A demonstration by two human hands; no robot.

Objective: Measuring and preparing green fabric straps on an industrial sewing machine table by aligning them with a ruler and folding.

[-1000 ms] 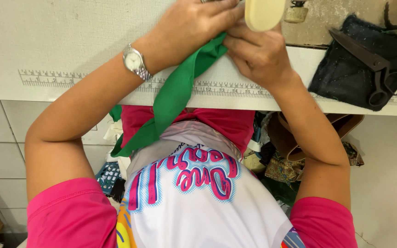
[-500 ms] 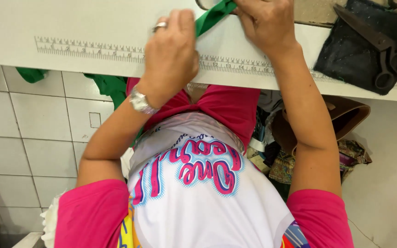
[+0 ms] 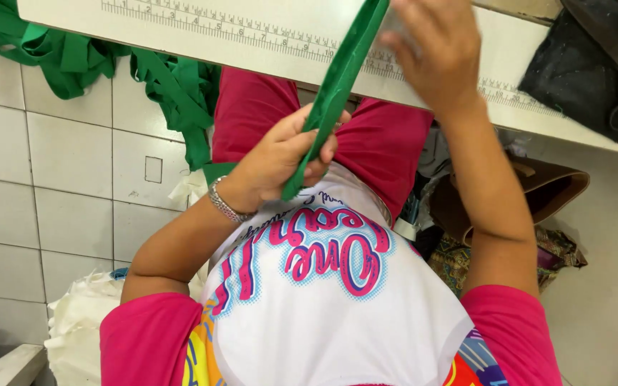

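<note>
Green strip (image 3: pixel 337 86) runs taut: my left hand (image 3: pixel 287 161) pinches its near end, my right hand (image 3: pixel 434 53) presses it against the table's ruler (image 3: pixel 216 25).

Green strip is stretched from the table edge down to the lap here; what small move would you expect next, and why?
Probably the left hand draws more green strip toward the lap: it grips the strip's lower end, the right hand holds it at the ruler-marked table edge, and the strip runs taut between them.
</note>
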